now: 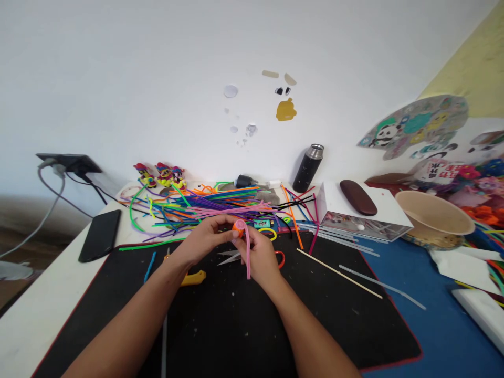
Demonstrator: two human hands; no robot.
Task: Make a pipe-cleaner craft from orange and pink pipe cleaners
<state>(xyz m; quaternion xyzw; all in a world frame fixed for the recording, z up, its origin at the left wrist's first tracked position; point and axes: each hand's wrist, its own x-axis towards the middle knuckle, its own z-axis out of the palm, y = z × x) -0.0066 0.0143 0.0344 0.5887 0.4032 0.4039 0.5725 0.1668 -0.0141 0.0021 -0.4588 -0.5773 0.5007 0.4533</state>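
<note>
A small orange and pink pipe-cleaner coil (238,226) is held up over the black mat, with its pink end (248,257) hanging down. My left hand (212,234) pinches the orange side of the coil. My right hand (260,257) is closed at the coil and the pink end, its fingertips partly hidden. Just beyond my right hand lies a pair of scissors; the blades (230,257) show on its left, and a red handle loop (280,259) on its right. A yellow-handled cutter (193,278) rests on the mat beside my left forearm.
Behind my hands spreads a pile of coloured pipe cleaners (232,202). A black bottle (308,169) stands by the wall, left of a white box (378,202) bearing a brown case (357,197). A beige bowl (433,210) sits right, a black phone (100,235) left.
</note>
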